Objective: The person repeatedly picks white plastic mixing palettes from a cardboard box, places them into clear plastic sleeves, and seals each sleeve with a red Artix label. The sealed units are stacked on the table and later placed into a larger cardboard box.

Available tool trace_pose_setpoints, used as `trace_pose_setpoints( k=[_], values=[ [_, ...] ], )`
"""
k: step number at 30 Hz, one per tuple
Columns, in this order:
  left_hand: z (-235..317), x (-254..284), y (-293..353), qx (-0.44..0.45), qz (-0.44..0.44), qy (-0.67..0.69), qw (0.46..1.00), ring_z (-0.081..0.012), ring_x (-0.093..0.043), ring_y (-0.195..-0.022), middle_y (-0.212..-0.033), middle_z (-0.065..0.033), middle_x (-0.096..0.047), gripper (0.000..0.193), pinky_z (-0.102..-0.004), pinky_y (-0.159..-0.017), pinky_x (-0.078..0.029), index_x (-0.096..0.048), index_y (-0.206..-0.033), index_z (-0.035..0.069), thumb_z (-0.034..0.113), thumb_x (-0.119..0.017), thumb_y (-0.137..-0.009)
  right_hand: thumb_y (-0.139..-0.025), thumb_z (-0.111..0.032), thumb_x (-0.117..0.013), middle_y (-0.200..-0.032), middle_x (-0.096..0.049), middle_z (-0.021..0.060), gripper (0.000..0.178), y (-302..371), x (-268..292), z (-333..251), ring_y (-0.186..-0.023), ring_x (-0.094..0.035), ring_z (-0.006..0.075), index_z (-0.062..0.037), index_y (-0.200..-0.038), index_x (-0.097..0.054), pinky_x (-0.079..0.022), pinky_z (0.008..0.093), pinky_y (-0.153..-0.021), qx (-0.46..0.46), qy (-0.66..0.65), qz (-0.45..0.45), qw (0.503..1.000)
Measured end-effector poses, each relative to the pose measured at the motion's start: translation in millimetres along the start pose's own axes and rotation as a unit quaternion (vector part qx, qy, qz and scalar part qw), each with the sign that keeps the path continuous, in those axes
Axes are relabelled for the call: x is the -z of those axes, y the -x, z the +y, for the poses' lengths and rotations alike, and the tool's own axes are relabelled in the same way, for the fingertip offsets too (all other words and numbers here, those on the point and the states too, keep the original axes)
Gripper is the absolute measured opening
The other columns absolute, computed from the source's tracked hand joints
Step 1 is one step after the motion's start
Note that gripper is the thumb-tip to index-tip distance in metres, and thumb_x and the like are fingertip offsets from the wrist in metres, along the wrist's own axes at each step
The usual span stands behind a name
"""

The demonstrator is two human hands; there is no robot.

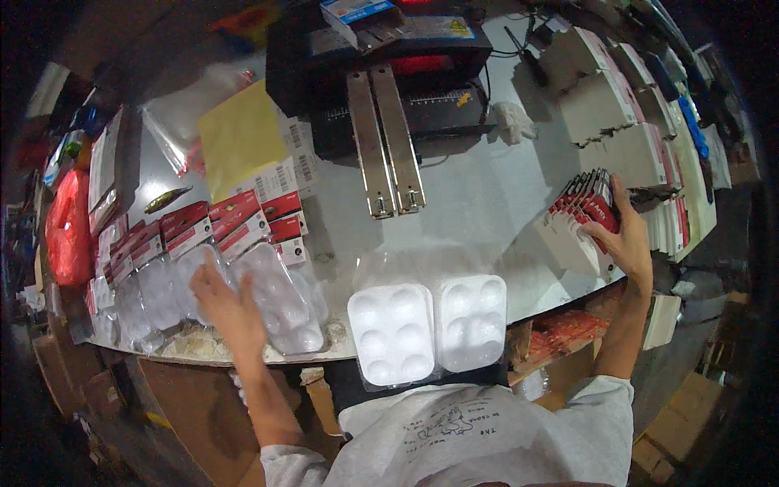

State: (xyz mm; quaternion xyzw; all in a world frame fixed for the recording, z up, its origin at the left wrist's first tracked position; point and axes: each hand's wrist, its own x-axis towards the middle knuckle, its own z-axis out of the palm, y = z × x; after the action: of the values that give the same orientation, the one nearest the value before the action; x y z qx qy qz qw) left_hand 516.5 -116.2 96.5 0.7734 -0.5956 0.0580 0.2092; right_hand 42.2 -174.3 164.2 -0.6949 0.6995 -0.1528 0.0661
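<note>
My right hand [625, 235] is wrapped round a fanned stack of red-and-white header cards [580, 223] at the right of the table. My left hand [223, 300], slightly blurred, is over a row of bagged white plastic trays [272, 292] with red-and-white cards at their tops. Its fingers are spread and touch or hover just above the packs; which of these I cannot tell. Nearest my body, two white trays with round wells lie side by side at the table's front edge, the left tray [393, 334] and the right tray [472, 323], with clear film around them.
A black machine [377, 89] with two metal bars [385, 146] stands at the back centre. Stacked cards in boxes [604, 105] line the right. A yellow sheet [242, 142], clear bags [174, 105] and a red plastic bag [68, 231] are at the left.
</note>
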Motion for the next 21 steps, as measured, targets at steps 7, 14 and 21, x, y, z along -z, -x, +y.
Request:
trace_pose_setpoints(
  k=[7,14,21],
  values=[
    [79.7,-14.9,52.0,0.101,-0.161,0.359,0.914,-0.0247,-0.049,-0.087,-0.097,-0.0136,-0.05,0.018,-0.0317,-0.078,-0.039,-0.054,-0.086,0.001,0.015,-0.064,-0.08,-0.072,-0.017,-0.072,-0.108,-0.061,0.0131,0.053,8.9,-18.4,20.4,-0.093,-0.058,0.0163,-0.0003,-0.119,-0.053,-0.045,0.0275,-0.084,-0.05,-0.096,0.054,0.993],
    [116.5,30.9,51.4,0.178,-0.262,0.61,0.726,-0.0023,-0.046,-0.06,-0.082,-0.0012,-0.066,0.013,-0.0175,-0.057,-0.039,-0.059,-0.093,0.001,0.012,-0.052,-0.09,-0.073,-0.015,-0.073,-0.078,-0.066,0.0115,0.029,29.5,6.9,-125.9,-0.065,-0.063,0.0156,-0.0003,-0.095,-0.063,-0.049,0.0247,-0.061,-0.04,-0.318,0.037,0.946],
    [128.7,31.6,52.4,0.144,-0.26,0.594,0.747,-0.0037,-0.042,-0.056,-0.062,0.0006,-0.055,0.02,-0.0199,-0.05,-0.035,-0.063,-0.086,0.001,0.018,-0.055,-0.09,-0.067,-0.022,-0.077,-0.063,-0.059,0.0089,0.027,6.4,-41.7,-178.6,-0.051,-0.053,0.0147,-0.0016,-0.078,-0.064,-0.041,0.0259,-0.049,0.175,-0.264,-0.161,0.935]
  ],
)
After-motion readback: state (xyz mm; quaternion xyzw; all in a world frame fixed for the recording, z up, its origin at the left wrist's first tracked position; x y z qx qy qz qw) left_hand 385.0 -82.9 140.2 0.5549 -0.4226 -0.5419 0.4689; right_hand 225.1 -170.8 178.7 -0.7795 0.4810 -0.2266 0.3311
